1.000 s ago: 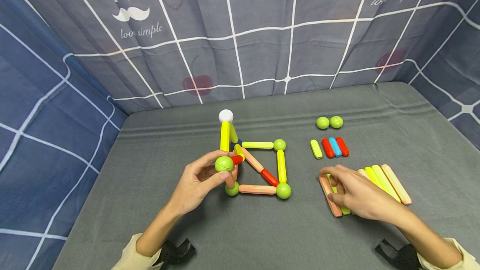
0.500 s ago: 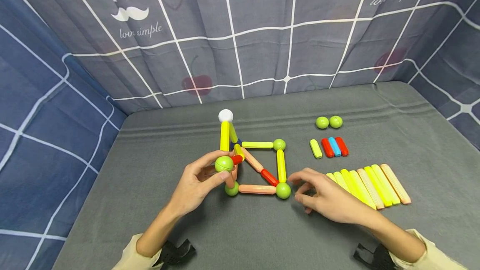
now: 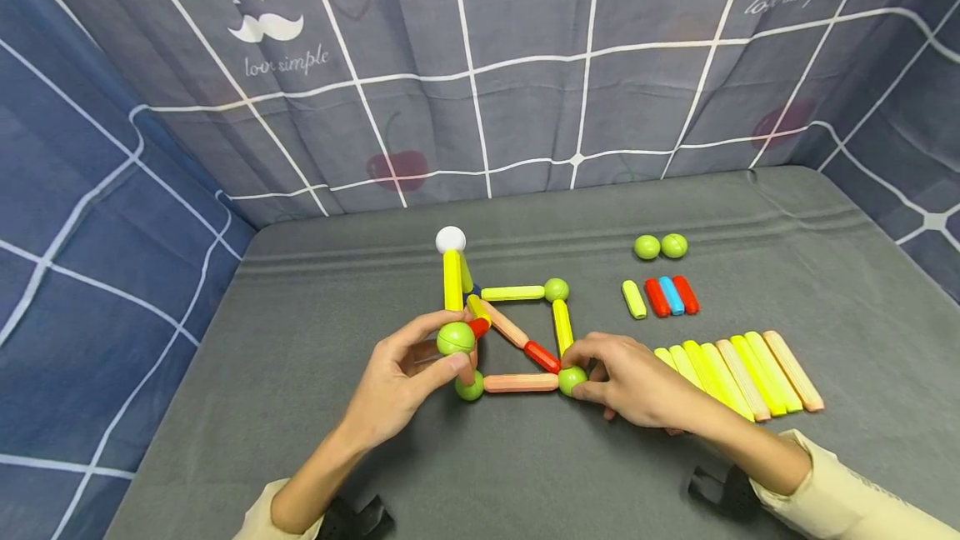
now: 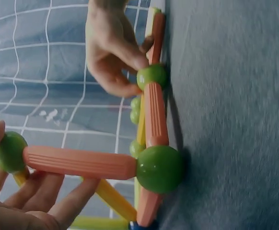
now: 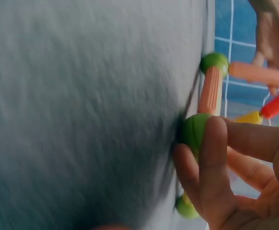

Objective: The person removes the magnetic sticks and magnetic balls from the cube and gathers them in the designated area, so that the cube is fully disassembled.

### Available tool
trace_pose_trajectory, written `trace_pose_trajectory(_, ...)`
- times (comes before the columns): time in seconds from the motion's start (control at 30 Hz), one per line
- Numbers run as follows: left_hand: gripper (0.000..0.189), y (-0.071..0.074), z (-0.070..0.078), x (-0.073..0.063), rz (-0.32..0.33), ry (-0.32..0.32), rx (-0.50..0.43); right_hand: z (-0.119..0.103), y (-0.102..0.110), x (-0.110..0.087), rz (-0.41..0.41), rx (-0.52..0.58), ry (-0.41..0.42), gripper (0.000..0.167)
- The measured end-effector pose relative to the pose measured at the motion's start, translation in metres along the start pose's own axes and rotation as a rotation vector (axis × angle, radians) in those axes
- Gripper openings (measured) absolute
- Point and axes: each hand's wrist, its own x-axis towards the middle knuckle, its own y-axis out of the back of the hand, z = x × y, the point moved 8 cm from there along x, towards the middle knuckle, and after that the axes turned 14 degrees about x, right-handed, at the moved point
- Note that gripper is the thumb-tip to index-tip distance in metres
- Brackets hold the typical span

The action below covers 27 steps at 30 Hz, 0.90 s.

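A frame of coloured rods and balls stands on the grey cloth. My left hand (image 3: 401, 373) holds the green ball (image 3: 455, 338) atop an upright orange rod (image 4: 82, 163), which rises from the front-left green ball (image 4: 159, 168). With thumb and fingers, my right hand (image 3: 637, 386) pinches the front-right green ball (image 3: 572, 382). An orange rod (image 3: 521, 383) joins the two front balls. A red rod (image 3: 542, 356) runs diagonally to that right corner, as does a yellow rod (image 3: 562, 327) from the back-right green ball (image 3: 556, 290). Yellow rods climb to a white ball (image 3: 451, 240) at the back left.
Right of the frame lies a row of long yellow and orange rods (image 3: 750, 373), its left end partly hidden by my right hand. Behind it are short red rods (image 3: 658, 298), a blue rod (image 3: 671, 296), a short yellow-green rod (image 3: 633, 299) and two green balls (image 3: 660, 247).
My right hand has left the row of long rods, moved left and taken hold of the front-right green ball. My left hand keeps its hold on the upper green ball.
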Motion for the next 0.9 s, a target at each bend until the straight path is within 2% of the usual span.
trace_pose_trajectory(0.23, 0.044, -0.019, 0.015, -0.010, -0.064, 0.003, -0.123, 0.004, 0.024, 0.008, -0.003, -0.033, -0.029, 0.023)
trace_pose_trajectory(0.33, 0.046, -0.025, 0.018, -0.013, -0.075, 0.013, -0.132, 0.008, 0.031, 0.012, -0.008, -0.027, -0.052, 0.022)
trace_pose_trajectory(0.43, 0.046, -0.023, 0.018, -0.013, -0.042, 0.022, -0.120, 0.011, 0.033, 0.014, -0.018, -0.018, -0.058, 0.022)
trace_pose_trajectory(0.6, 0.043, -0.014, 0.010, -0.009, 0.033, 0.064, -0.060, 0.011, 0.032, 0.014, -0.013, -0.018, -0.047, 0.022)
trace_pose_trajectory(0.73, 0.038, -0.010, 0.002, -0.005, 0.044, 0.109, -0.049, 0.010, 0.032, 0.013, -0.008, -0.023, -0.043, 0.023)
trace_pose_trajectory(0.9, 0.034, -0.008, -0.003, -0.003, 0.055, 0.126, -0.042, 0.010, 0.031, 0.012, -0.011, -0.033, -0.047, 0.024)
